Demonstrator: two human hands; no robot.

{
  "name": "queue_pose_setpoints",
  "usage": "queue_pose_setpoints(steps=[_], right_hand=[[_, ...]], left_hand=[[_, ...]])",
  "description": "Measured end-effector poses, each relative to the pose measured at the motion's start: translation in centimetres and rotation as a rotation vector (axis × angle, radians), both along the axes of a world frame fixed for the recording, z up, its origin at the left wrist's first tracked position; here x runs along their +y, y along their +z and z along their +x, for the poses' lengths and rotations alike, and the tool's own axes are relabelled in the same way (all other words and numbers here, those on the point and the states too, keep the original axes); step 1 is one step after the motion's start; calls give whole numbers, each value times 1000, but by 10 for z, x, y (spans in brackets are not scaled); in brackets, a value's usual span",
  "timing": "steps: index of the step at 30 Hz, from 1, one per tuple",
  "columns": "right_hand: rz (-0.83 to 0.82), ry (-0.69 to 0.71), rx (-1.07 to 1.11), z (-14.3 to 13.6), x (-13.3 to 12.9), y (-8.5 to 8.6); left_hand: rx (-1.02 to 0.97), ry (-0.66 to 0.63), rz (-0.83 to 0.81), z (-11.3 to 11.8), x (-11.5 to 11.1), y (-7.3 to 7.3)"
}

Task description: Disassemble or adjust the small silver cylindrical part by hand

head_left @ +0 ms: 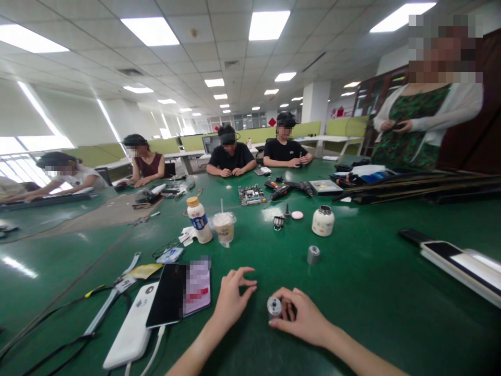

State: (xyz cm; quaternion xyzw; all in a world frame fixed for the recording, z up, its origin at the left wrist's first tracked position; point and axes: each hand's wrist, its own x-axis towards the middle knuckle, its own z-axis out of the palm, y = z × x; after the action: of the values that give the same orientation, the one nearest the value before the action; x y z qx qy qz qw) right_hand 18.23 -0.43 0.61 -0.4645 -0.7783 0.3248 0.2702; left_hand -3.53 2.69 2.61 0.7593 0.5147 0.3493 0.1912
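Observation:
My right hand (303, 316) curls its thumb and fingers around a small silver metal cylinder (274, 308), whose top face with dark holes points up. To its left, my left hand (235, 292) is raised over the green table with fingers apart and nothing between them. A second silver cylinder (313, 255) stands upright on the table beyond my right hand. Left of my left hand lie a black phone (166, 295), a phone with a lit purple screen (198, 286), and a white power bank (131, 329) with a cable.
A bottle (199, 219), a plastic drink cup (224, 228) and a white flask (323, 221) stand further off on the green table (250, 240). A circuit board (251, 195) and power drills (291, 189) lie behind. Several people sit around; one person (422, 120) stands at right.

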Motion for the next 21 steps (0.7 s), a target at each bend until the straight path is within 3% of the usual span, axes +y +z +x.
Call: queue_pose_setpoints(steps=[4,8,12,15,21], right_hand=[[-3,-6,8,1,0,-1],[-12,3,16,1,0,-2],[-13,-4,10,1,1,-5],[8,1,1,1,1,-7],[30,10,-8,1,2,-7]], left_hand=[[0,-1,-19,-2,3,-11],[-26,15,-16,0,3,-13],[-109,12,12,10,-6,-7],[-214,-67,15,21,-19,0],[-155,-117,20,28,-33,11]])
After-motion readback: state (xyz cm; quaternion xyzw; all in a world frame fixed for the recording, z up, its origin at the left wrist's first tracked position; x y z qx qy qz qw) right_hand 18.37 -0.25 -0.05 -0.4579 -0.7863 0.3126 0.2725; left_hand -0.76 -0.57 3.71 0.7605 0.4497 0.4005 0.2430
